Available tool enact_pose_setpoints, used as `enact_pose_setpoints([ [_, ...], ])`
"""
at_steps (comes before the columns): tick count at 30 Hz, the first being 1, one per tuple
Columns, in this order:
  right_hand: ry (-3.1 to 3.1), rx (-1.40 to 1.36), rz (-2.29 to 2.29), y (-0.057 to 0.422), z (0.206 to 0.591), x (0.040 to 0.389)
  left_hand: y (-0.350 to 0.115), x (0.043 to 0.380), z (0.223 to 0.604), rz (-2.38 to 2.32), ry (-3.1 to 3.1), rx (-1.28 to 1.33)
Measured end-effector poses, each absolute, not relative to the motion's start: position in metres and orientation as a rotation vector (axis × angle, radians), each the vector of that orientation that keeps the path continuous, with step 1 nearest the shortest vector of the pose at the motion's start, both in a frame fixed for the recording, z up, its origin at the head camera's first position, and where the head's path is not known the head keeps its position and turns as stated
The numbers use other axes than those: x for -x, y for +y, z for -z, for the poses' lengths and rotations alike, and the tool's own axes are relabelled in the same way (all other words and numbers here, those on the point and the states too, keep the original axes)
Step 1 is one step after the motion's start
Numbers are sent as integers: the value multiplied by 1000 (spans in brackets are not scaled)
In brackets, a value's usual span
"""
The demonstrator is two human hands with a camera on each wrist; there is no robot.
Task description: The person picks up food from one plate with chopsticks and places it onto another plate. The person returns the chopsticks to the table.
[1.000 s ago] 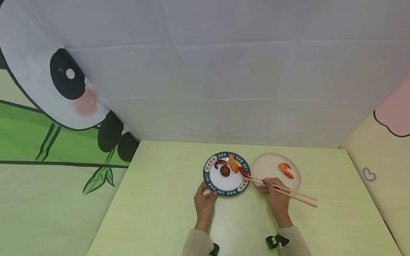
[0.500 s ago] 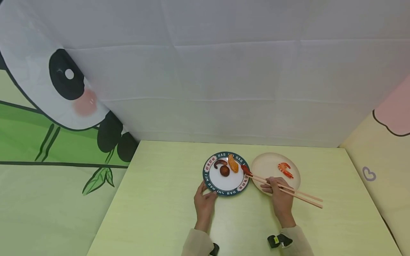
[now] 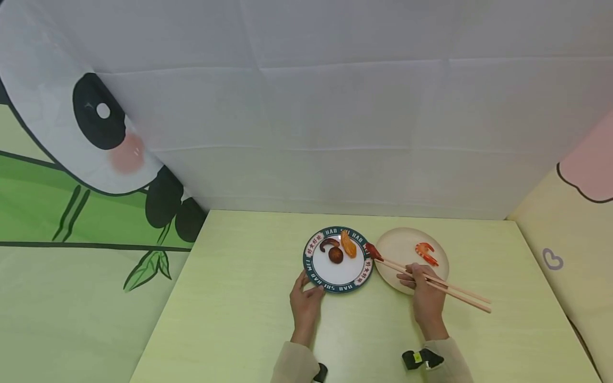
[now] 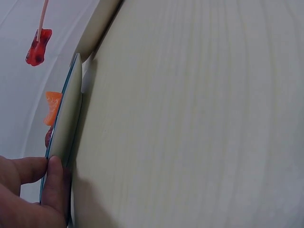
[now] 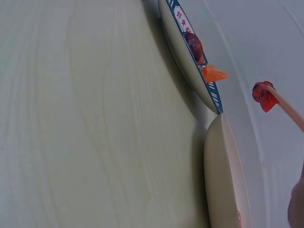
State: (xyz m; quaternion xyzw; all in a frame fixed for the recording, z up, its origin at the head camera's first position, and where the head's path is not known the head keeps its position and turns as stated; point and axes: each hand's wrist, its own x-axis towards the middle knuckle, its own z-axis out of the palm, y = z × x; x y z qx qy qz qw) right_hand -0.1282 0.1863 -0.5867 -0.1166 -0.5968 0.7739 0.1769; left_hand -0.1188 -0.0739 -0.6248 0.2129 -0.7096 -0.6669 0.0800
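Chopsticks pinched by right fingers hold a red food piece aloft between patterned plate and pale plate; slack pressure could drop it between the 2. Left fingers pinch the patterned plate's rim.

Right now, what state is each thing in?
Patterned plate: face up, left fingers gripping it
Cream plate: face up
Red piece: held clear of plates
Chopsticks: right fingers holding them, pinching red piece
Orange piece: on patterned plate
Dark curved piece: on patterned plate
Round brown piece: on patterned plate
Shrimp: on cream plate
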Motion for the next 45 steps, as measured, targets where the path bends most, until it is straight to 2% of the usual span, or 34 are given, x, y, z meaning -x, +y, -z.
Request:
enact_pose_setpoints([
  [31,-1491,554,-2250,211,583,125,-75,120,621,1983,-2142,-685],
  [45,-1428,548,-2248,220,582,122,-75,119,620,2001,-2130,-670],
])
